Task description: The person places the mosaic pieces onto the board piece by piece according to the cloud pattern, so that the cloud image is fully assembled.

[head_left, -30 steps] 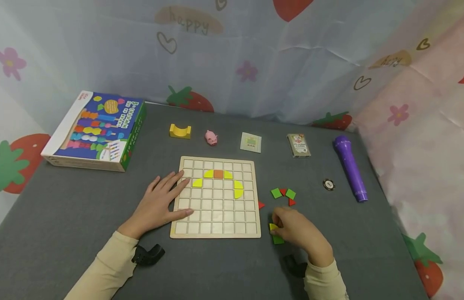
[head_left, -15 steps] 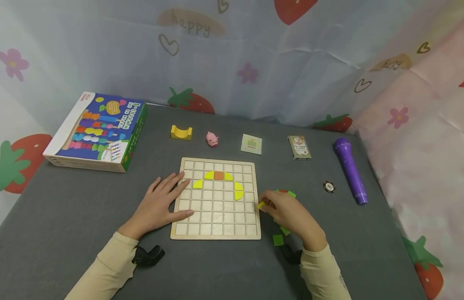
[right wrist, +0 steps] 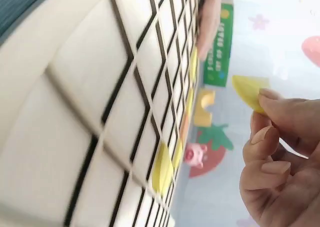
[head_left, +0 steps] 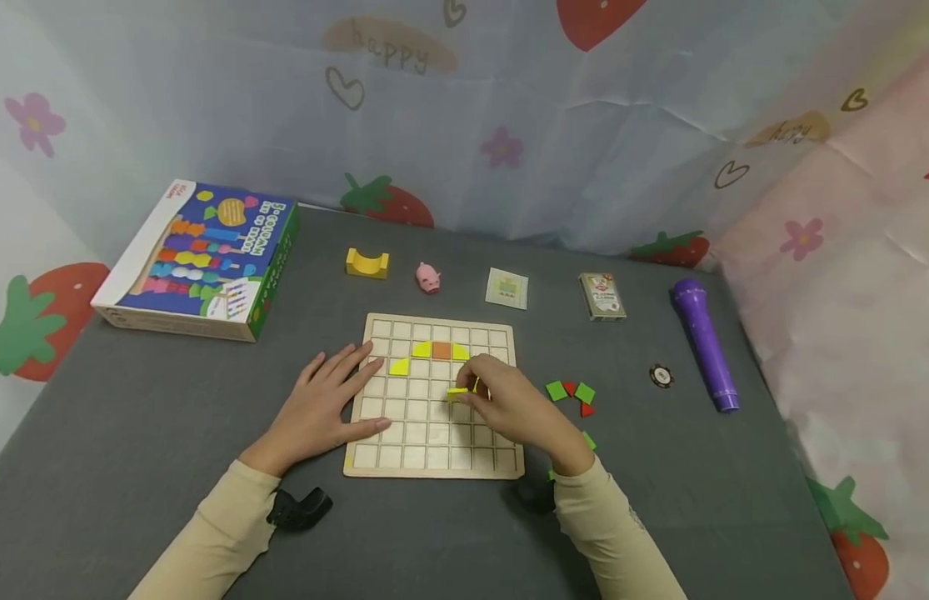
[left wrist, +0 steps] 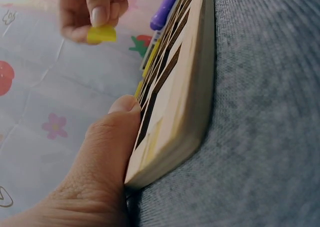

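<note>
A wooden grid board [head_left: 434,457] lies on the grey table. On its upper cells sit an orange square tile [head_left: 442,351] and several yellow quarter-round tiles [head_left: 399,367]. My left hand [head_left: 325,408] rests flat over the board's left edge with fingers spread; its thumb shows against the edge in the left wrist view. Above the right part of the board, my right hand [head_left: 509,400] pinches a yellow quarter-round tile [right wrist: 248,90] between thumb and finger, raised off the cells. That hand partly hides the yellow tiles on the right of the board.
Green tiles [head_left: 556,391] and red triangle tiles [head_left: 587,410] lie right of the board. Behind it are a yellow arch block [head_left: 367,264], a pink pig [head_left: 427,277], a pattern card [head_left: 506,288] and a playing-card box [head_left: 602,297]. A game box [head_left: 202,258], poker chip [head_left: 661,376] and purple tube [head_left: 706,344] lie farther out.
My right hand picked up a yellow tile from the table right of the board and carried it left, over the board. My left hand stays in place on the board.
</note>
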`<state>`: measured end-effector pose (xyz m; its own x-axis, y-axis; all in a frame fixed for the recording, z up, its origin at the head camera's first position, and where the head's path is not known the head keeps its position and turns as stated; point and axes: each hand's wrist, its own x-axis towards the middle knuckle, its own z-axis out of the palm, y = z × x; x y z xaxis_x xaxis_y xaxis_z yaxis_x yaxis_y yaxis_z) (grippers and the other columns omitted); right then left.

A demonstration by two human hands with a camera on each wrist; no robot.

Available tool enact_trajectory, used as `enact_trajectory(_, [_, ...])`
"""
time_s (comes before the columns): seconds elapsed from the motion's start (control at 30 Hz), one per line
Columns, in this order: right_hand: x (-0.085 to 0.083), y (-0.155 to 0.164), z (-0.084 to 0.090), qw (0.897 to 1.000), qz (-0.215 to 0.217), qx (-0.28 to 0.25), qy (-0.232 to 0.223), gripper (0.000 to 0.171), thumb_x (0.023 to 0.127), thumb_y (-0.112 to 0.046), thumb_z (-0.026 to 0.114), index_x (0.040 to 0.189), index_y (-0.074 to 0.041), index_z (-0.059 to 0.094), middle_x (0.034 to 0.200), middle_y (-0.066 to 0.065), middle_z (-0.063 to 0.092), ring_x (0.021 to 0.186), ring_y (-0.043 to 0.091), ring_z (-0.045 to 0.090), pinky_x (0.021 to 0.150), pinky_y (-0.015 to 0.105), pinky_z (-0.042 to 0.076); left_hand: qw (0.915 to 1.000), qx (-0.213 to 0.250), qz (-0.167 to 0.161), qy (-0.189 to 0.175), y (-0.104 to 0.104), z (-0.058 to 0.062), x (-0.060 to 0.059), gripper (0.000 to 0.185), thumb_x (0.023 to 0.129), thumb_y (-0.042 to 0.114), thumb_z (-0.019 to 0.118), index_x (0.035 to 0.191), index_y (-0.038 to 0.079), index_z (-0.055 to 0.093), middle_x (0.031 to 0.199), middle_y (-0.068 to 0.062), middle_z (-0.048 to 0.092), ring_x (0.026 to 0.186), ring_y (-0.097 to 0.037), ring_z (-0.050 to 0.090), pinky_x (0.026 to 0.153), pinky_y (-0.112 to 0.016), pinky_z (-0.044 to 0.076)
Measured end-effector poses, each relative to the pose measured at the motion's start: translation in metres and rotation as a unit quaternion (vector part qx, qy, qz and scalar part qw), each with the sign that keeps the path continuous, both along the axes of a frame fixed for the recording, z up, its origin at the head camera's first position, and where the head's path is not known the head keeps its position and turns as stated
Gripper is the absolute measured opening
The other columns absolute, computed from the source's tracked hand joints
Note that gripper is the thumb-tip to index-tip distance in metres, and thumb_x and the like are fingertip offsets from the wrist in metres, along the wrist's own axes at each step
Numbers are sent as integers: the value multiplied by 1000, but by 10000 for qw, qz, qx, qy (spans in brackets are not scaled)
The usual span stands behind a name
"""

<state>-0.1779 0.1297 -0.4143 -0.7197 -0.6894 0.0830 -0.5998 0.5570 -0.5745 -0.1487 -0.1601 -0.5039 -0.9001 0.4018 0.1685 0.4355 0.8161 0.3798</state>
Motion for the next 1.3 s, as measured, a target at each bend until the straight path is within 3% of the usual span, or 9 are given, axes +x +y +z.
enact_trajectory(0.17, [0, -19, -5, 9997, 124, 224, 31, 27, 93, -2, 57, 118, -11, 61, 96, -2, 56, 80, 10, 49, 72, 25, 47, 10000, -10, -15, 37, 1, 0, -1, 85, 83, 65, 59, 151, 20, 34, 158, -6, 25, 146, -29, 20, 115, -56, 10])
enact_trajectory(0.4, [-1, -42, -9, 9997, -63, 184, -155, 19, 92, -9, 63, 111, -11, 64, 92, -3, 61, 76, 9, 53, 68, 24, 47, 9999, 3, 4, 129, -1, -2, -1, 84, 83, 64, 60, 150, 20, 35, 158, -6, 26, 145, -29, 22, 115, -57, 12])
enact_trajectory(0.73, [-8, -72, -20, 9960, -503, 614, -408, 22, 90, -15, 67, 110, -8, 61, 88, 2, 67, 73, 10, 59, 64, 20, 47, 9997, 86, 2, 246, -2, -7, -2, 84, 82, 65, 59, 150, 20, 36, 157, -5, 27, 144, -29, 23, 114, -58, 13])
enact_trajectory(1.07, [-5, -75, -24, 9907, -617, 930, -774, 33, 87, -22, 72, 114, -7, 59, 76, -3, 56, 64, 9, 50, 59, 21, 43, 9999, 48, 3, 152, -2, -5, 0, 85, 83, 65, 59, 150, 20, 35, 158, -5, 26, 145, -29, 22, 114, -57, 13])
enact_trajectory(1.3, [1, -76, -24, 9906, -633, 1076, -559, 32, 89, -20, 70, 116, -8, 60, 80, -5, 56, 68, 10, 51, 63, 21, 43, 9999, -15, 30, 108, -2, -2, 0, 85, 82, 65, 59, 150, 19, 36, 158, -5, 26, 145, -30, 23, 114, -57, 13])
